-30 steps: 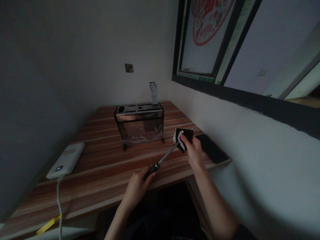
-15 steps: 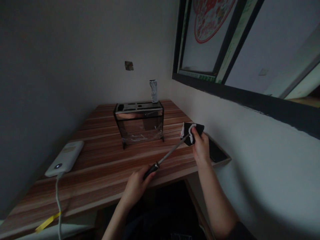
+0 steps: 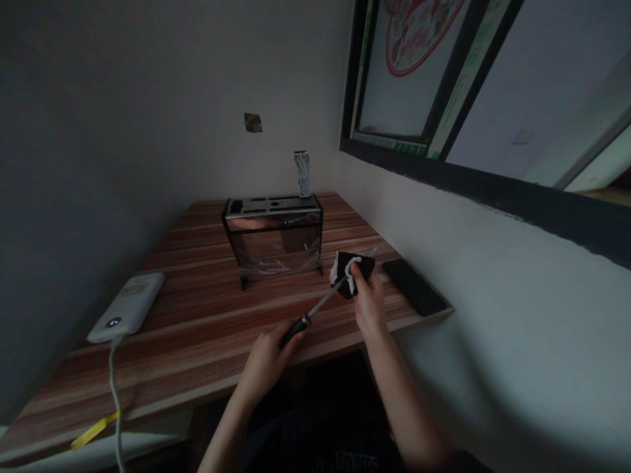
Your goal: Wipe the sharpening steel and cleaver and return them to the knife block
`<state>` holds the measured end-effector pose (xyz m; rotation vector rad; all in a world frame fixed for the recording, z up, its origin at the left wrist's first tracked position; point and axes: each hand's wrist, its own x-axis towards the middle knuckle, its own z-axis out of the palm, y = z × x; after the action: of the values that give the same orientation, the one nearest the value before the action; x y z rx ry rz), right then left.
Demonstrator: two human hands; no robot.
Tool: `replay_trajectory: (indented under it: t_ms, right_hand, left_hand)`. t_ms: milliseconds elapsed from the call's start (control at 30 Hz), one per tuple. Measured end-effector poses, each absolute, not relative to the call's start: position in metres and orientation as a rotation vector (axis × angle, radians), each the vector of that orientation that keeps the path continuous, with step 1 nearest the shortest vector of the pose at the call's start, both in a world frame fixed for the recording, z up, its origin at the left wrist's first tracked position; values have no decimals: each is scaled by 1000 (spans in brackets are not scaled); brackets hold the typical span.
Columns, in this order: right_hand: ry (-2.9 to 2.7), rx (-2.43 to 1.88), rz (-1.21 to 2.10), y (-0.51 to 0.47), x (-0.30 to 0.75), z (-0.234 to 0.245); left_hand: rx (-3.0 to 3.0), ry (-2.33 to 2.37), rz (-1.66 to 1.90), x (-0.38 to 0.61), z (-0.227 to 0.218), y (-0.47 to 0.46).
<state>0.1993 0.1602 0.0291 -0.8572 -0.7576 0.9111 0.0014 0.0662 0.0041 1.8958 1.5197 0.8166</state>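
My left hand (image 3: 269,358) is closed around the black handle of a honing steel (image 3: 324,304), whose grey rod slants up and to the right. My right hand (image 3: 369,299) pinches a black cloth with white edging (image 3: 362,264) against the far part of the rod. Cloth and fingers cover the rod there. Both hands are above the front right part of the wood-grain table (image 3: 197,315). Behind them stands a knife block with clear sides and a dark frame (image 3: 273,205), with slots in its top.
A white power bank (image 3: 131,305) lies at the left, its cable (image 3: 113,381) hanging over the front edge beside a yellow strip (image 3: 95,430). A black phone (image 3: 414,286) lies by the right wall. A grey-white upright object (image 3: 303,174) stands behind the block. A window frame (image 3: 473,180) is above right.
My right hand has slid the cloth down the rod, leftward and closer to my left hand. Less bare rod shows between them, and more of the phone is visible. The left hand has barely moved.
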Motion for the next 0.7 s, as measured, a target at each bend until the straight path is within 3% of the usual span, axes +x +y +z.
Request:
replay_trajectory:
  t_ms: [400,700]
  right_hand:
    - [-1095,-1020,1129,114,145,7]
    - [-1031,-991,1193,107,141,1]
  left_hand:
    - [1877,1582,859,2,0,67]
    - [1891,1606,802,2,0,67]
